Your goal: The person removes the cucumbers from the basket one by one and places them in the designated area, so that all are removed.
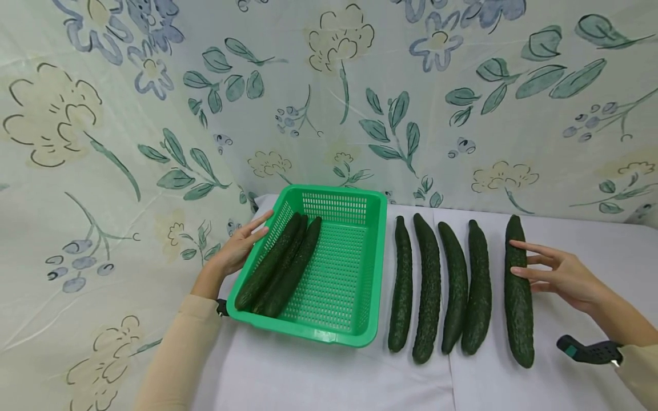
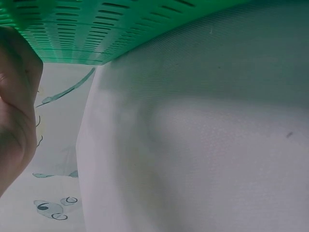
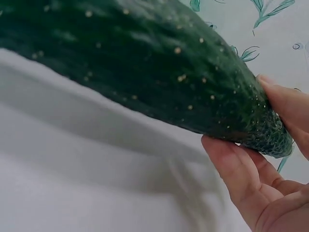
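Note:
A green plastic basket (image 1: 334,337) stands at the middle, with several dark green cucumbers (image 1: 303,262) lying along its left side. My left hand (image 1: 239,245) holds its left rim; in the left wrist view that hand (image 2: 17,106) is beside the slotted wall (image 2: 72,38). To the right, my right hand (image 1: 570,277) grips the upper part of the rightmost cucumber (image 1: 520,314) between thumb and fingers. The right wrist view shows the fingers (image 3: 236,169) on both sides of the narrowing end of this cucumber (image 3: 145,63), with a shadow on the cloth below.
Several more cucumbers (image 1: 426,297) lie lengthwise in a row between the basket and my right hand, two of them touching. White cloth (image 1: 308,377) covers the table. A flower-patterned curtain (image 1: 288,103) hangs behind and at the left.

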The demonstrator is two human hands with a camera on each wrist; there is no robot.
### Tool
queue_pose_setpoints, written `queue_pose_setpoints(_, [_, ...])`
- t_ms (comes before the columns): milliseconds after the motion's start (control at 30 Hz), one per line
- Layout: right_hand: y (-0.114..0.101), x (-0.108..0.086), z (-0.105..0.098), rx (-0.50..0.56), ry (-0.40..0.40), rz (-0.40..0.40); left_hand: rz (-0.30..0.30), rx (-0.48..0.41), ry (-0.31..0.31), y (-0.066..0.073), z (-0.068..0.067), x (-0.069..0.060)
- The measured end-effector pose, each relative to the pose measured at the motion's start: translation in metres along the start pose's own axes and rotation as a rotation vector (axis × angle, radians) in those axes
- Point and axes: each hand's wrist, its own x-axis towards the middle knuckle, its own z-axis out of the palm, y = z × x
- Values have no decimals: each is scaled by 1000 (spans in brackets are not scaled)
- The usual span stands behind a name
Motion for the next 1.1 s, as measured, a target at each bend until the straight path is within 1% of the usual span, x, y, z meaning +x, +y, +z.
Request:
queue_pose_setpoints(367, [2, 6, 5, -16, -13, 42, -5, -4, -6, -1, -1, 1])
queue_pose_setpoints(700, [5, 11, 7, -21, -9, 37, 1, -2, -1, 0, -1, 1])
queue_pose_setpoints(900, [8, 12, 12, -17, 14, 50, 9, 3, -11, 0, 0, 1])
queue_pose_setpoints(1100, [8, 14, 17, -48, 49, 70, 12, 10, -20, 0, 0, 0])
